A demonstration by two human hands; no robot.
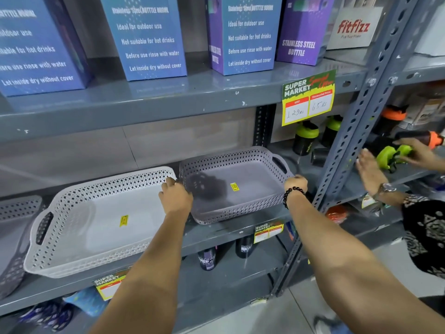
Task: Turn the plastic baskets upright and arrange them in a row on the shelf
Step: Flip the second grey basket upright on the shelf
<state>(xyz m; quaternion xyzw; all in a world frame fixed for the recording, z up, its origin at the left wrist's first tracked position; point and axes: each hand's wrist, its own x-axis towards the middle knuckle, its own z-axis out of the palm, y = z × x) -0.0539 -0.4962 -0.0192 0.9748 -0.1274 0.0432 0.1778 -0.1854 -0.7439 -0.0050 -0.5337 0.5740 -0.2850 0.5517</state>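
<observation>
A grey perforated basket (243, 179) stands upright on the grey metal shelf (224, 233), with a yellow sticker inside. My left hand (175, 195) grips its left rim and my right hand (295, 183), with a bead bracelet at the wrist, grips its right rim. Close to its left stands a white perforated basket (96, 220), upright, also with a yellow sticker. At the far left edge a third grey basket (14, 237) is only partly in view.
Blue and purple bottle boxes (147, 37) fill the shelf above. A price tag (308, 100) hangs from that shelf's edge. A perforated upright post (346, 150) stands right of the grey basket. Another person's hands (370, 169) handle green-lidded bottles (390, 155) in the neighbouring bay.
</observation>
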